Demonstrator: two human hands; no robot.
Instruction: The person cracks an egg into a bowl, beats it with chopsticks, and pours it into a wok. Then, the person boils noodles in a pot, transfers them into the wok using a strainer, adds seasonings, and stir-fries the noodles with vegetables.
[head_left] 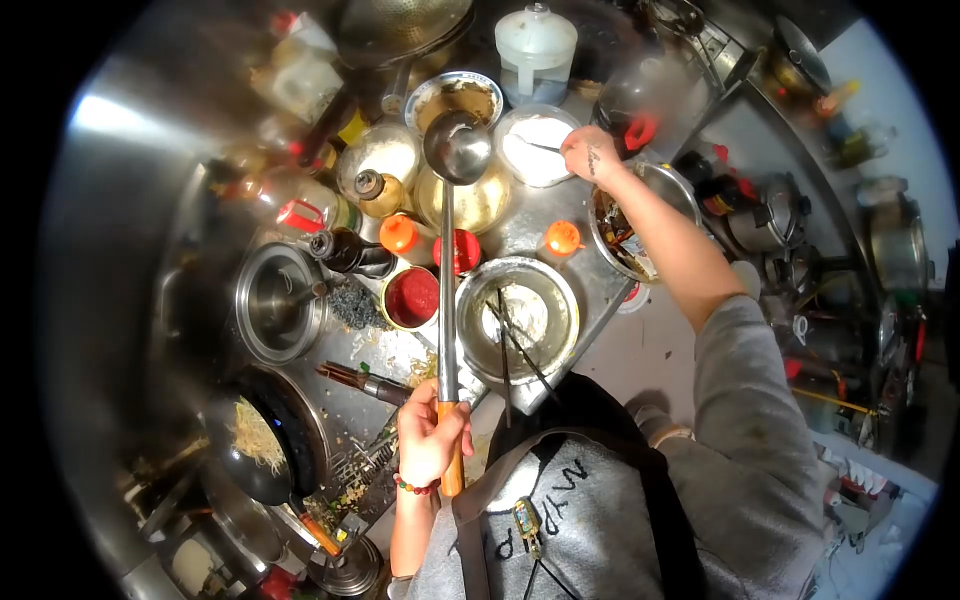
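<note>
My left hand [430, 442] grips the ladle [447, 285] lengthwise ahead, cup [458, 147] left of the white-filled bowl [538, 183]; my right hand [590, 157], nearer it, pinches a thin utensil [545, 149].

We log a fuzzy grey sweatshirt [615, 520], dark lettering [572, 474] across the chest, not fully legible. Right sleeve [745, 365] grey too, ending near the elbow. Black apron [590, 400], dark straps [674, 530] over the top. Patterned pendant [527, 518] on a thin black cord [556, 579]. Multicoloured bead bracelet [412, 487] by our left hand [428, 445]; small dark marking [592, 158] on our right hand [586, 152].
</note>
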